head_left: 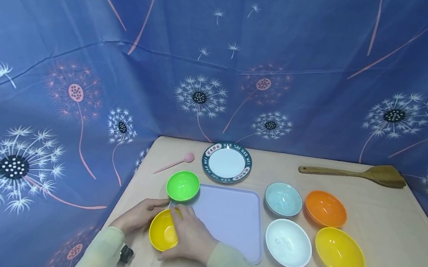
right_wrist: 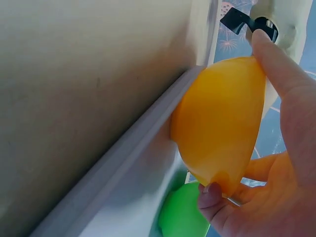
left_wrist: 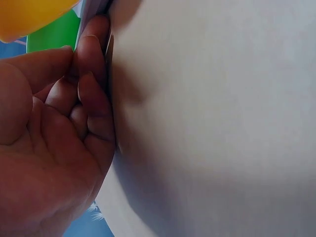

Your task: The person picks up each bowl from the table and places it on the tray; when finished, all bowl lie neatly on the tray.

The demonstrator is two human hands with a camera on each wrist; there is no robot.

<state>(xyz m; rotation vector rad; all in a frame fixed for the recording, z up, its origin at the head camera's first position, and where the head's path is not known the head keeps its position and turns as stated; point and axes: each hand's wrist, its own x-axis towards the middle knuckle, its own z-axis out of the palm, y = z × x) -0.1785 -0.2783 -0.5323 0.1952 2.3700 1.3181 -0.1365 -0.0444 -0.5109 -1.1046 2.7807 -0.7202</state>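
My right hand (head_left: 194, 237) grips a small yellow bowl (head_left: 160, 230) by its rim, with the thumb on the near side and the fingers on the far side. The bowl is at the front left part of a lavender tray (head_left: 228, 221). Beside it, my left hand (head_left: 139, 215) pinches the tray's left edge with thumb and curled fingers; the fingertips are partly hidden. Just beyond both hands, a green bowl (head_left: 182, 185) sits at the tray's back left corner. In the right wrist view the yellow bowl (right_wrist: 219, 118) shows its underside close to the tray rim (right_wrist: 123, 153).
Right of the tray stand a light blue bowl (head_left: 283, 199), an orange bowl (head_left: 325, 208), a white bowl (head_left: 288, 244) and a larger yellow bowl (head_left: 339, 253). Farther back lie a pink spoon (head_left: 187, 157), a dark-rimmed plate (head_left: 227, 162) and a wooden spatula (head_left: 382, 176).
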